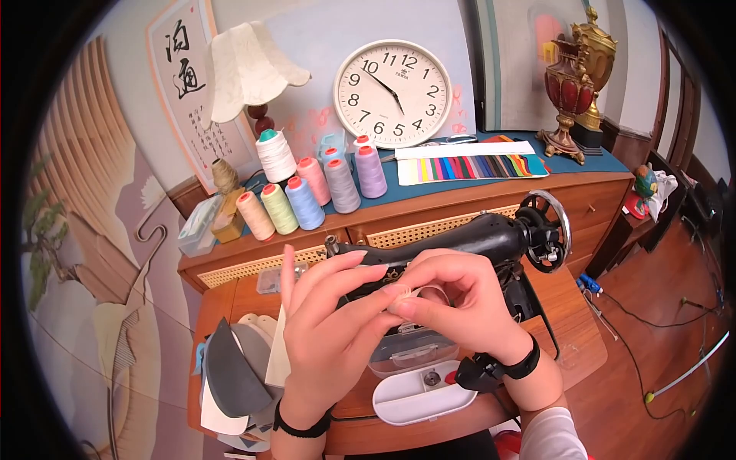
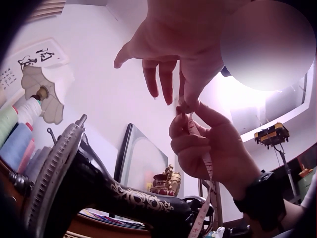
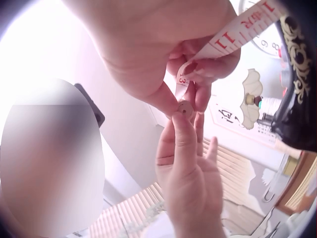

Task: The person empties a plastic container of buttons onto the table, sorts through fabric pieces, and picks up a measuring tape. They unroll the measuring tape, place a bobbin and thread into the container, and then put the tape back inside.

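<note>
Both hands meet in front of the black sewing machine (image 1: 460, 239), pinching a soft white measuring tape (image 3: 224, 43) with red numbers. Its end forms a small roll (image 3: 186, 107), held between the left thumb and forefinger. The other fingers of the left hand (image 1: 326, 326) are spread and lifted. At the same roll, the right hand (image 1: 469, 295) pinches with thumb and fingertips, while the tape runs on through its curled fingers. From there the strip hangs down past the machine in the left wrist view.
Under the hands stand a clear plastic box (image 1: 414, 354) and a white oval tray (image 1: 420, 397) holding a small metal part. Grey and white pattern pieces (image 1: 239, 368) lie at left. Behind, thread spools (image 1: 341, 186), a colour card (image 1: 468, 166) and a clock (image 1: 392, 92) stand on a cabinet.
</note>
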